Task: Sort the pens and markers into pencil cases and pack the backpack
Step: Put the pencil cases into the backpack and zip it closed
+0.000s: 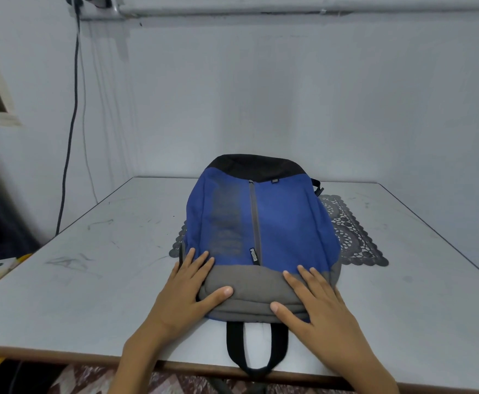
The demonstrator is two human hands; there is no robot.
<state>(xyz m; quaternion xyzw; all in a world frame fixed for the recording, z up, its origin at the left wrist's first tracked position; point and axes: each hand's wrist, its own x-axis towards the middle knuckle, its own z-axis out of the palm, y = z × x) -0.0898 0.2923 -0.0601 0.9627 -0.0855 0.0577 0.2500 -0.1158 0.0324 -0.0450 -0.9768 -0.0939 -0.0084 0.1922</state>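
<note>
Lying flat at the centre of the one grey table (90, 280), the single blue backpack (275, 223) covered one dark lace mat (349, 234), which showed at its 3 and 9 o'clock sides. Its long axis ran from 6 to 12 o'clock, grey end toward 6, black end toward 12, with one zipper (254, 217) along that line. One black strap loop (234, 345) reached the table edge at 6 o'clock. Two hands pressed the grey end, the left hand (187, 288) at 7 o'clock and the right hand (317, 302) at 5 o'clock, fingers straight and slightly spread.

Pale wall (289, 95), grey table (90, 280) (scuffed), dark cable (74, 109) hanging.
</note>
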